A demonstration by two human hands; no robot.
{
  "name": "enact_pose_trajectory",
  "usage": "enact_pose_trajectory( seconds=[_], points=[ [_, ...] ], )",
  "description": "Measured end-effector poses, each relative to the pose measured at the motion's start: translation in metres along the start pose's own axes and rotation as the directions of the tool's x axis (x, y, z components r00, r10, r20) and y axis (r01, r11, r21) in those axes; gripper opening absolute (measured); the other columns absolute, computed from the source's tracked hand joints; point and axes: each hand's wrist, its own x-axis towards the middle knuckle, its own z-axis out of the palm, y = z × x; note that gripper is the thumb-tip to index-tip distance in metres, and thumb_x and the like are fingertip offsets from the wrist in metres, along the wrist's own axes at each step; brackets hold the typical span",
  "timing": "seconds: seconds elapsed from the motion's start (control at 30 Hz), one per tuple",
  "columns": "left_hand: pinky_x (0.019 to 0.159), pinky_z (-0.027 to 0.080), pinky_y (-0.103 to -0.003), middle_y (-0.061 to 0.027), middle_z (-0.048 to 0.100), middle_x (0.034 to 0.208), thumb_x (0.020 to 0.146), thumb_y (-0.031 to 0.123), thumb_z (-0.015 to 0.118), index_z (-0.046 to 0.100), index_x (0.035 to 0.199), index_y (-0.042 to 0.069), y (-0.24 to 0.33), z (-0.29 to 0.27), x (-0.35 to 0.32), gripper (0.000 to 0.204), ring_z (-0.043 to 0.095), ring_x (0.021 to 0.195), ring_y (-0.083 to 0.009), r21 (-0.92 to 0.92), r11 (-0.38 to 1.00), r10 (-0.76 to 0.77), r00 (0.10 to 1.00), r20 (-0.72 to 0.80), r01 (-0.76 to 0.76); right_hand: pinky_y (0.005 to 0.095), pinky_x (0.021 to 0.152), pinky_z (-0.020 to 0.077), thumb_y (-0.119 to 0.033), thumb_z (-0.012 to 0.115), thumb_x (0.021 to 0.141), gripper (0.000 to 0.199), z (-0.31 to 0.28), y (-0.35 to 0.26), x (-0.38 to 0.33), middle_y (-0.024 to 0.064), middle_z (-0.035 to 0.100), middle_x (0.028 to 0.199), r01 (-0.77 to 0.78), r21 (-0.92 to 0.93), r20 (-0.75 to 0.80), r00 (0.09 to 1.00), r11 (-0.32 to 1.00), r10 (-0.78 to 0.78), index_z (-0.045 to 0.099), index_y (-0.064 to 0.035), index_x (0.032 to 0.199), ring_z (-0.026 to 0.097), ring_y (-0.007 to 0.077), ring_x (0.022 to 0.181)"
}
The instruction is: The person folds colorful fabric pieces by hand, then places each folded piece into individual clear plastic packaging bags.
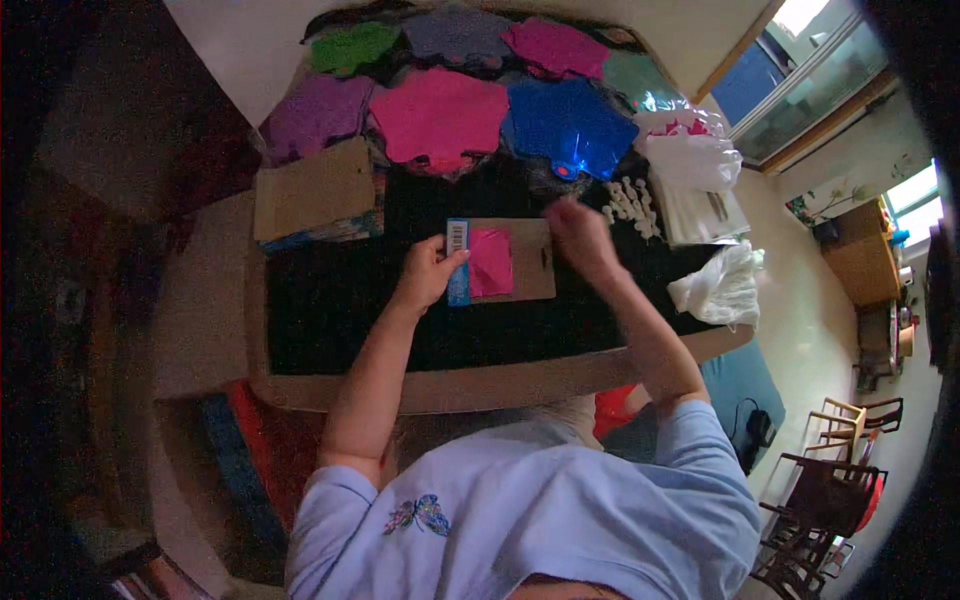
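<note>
My left hand (430,272) pinches the left edge of a flat brown cardboard card (532,262), its thumb lying over the blue strip (458,290) on that side. A folded bright pink packet (491,262) rests on the card beside the strip. A small dark slot shows near the card's right end. Just right of the card, my right hand (583,238) is raised over the black tabletop cover, near the white bobbly bundle. Motion smears its fingers, so I cannot make out whether they hold anything.
Piles of flat, star-like shiny pieces in pink (440,115), blue (570,125), purple (318,115) and other colours line the far side. A stack of cardboard cards (315,195) stands left. White bobbly pieces (632,208), plastic bags (690,155) and a white cord bundle (722,288) lie right.
</note>
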Motion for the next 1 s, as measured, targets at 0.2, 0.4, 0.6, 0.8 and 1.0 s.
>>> enact_pose_trajectory(
  seconds=[0.2,0.4,0.6,0.8,1.0],
  points=[
    [0.062,0.046,-0.027,-0.006,0.063,0.079,0.079,0.014,0.062,0.059,0.092,0.0,-0.012,0.001,0.007,0.019,0.057,0.067,-0.0121,-0.097,0.995,-0.035,0.999,0.021,0.037,0.0414,0.065,0.0441,-0.021,0.054,0.082,0.017,-0.051,0.04,-0.009,0.0165,0.059,0.083,-0.079,-0.614,-0.318,0.936,0.785,-0.154,0.055,-0.0042,0.082,0.056,0.0363,0.08],
    [0.064,0.046,-0.026,-0.0049,0.063,0.085,0.079,0.014,0.062,0.059,0.094,0.0,-0.011,-0.004,0.009,0.021,0.058,0.07,-0.0119,-0.217,0.972,-0.083,0.996,0.039,0.09,0.0337,0.063,0.0467,-0.011,0.055,0.08,0.009,-0.022,-0.001,-0.019,0.0094,0.059,0.082,0.022,0.462,-0.089,0.996,0.886,0.022,0.055,-0.0015,0.082,0.058,0.0186,0.076],
    [0.064,0.049,-0.029,-0.0062,0.062,0.082,0.083,0.013,0.057,0.056,0.101,0.003,0.002,-0.007,0.003,0.02,0.059,0.071,-0.0122,-0.373,0.919,-0.095,0.99,0.1,0.126,0.0265,0.073,0.0474,0.0,0.057,0.079,0.014,0.024,-0.046,-0.036,0.0064,0.062,0.083,-0.128,0.456,0.338,0.941,0.881,-0.038,0.058,0.0003,0.092,0.056,0.0113,0.079],
    [0.078,0.044,-0.029,-0.0032,0.061,0.091,0.081,0.012,0.059,0.056,0.101,0.001,-0.013,-0.005,0.01,0.022,0.057,0.082,-0.0137,-0.398,0.912,-0.098,0.995,0.03,0.102,0.0298,0.074,0.0491,-0.004,0.055,0.081,0.041,0.03,-0.03,-0.028,0.0133,0.056,0.106,0.132,0.562,0.338,0.865,0.817,-0.372,0.046,-0.0034,0.121,0.057,0.0162,0.09],
    [0.077,0.045,-0.028,-0.0058,0.061,0.092,0.081,0.008,0.059,0.056,0.1,0.0,-0.02,0.001,0.013,0.021,0.057,0.082,-0.0144,-0.245,0.969,-0.058,0.997,-0.054,0.043,0.0326,0.073,0.0496,-0.01,0.054,0.084,0.039,0.039,-0.041,-0.026,0.0142,0.055,0.101,-0.427,0.697,0.477,0.876,0.577,0.073,0.04,-0.0036,0.12,0.056,0.021,0.09]
  ],
)
